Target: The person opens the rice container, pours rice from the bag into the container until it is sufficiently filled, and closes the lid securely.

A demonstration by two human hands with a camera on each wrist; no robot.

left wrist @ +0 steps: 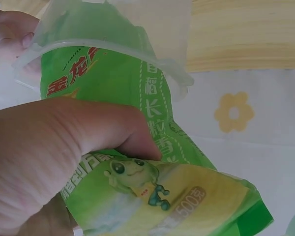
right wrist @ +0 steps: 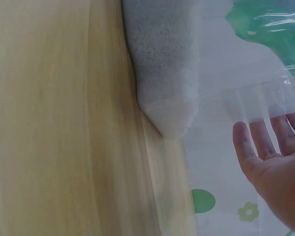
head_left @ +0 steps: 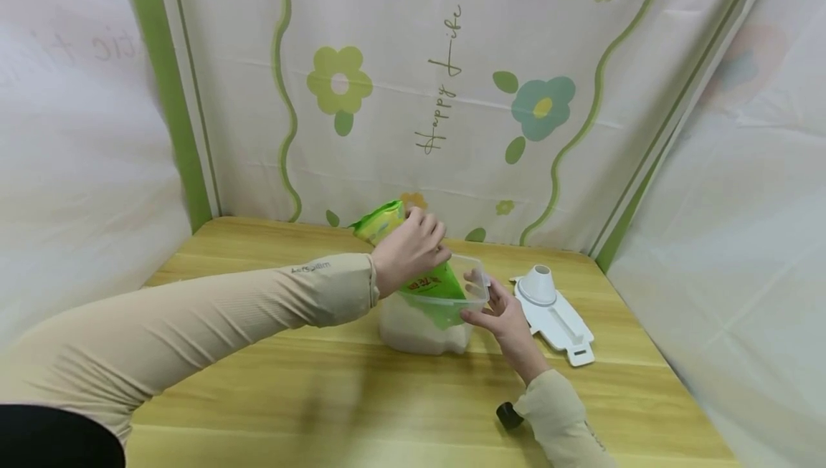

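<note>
A green and yellow rice bag [head_left: 439, 283] is tipped mouth-down into a clear plastic container [head_left: 413, 328]. My left hand [head_left: 411, 249] grips the bag's upper part, which folds over near the thumb in the left wrist view. The bag's lower part [left wrist: 103, 73] reaches below the container's rim [left wrist: 113, 48]. White rice [right wrist: 164, 64] lies in the container, seen through its wall in the right wrist view. My right hand [head_left: 506, 321] holds the container at its right end, thumb on the near side and fingers on the far side.
A white lid [head_left: 564, 321] with a cone-shaped white piece [head_left: 538, 285] on it lies right of the container on the wooden table [head_left: 290, 396]. A small black object [head_left: 509, 416] is beside my right sleeve. A printed curtain [head_left: 400, 45] stands behind the table.
</note>
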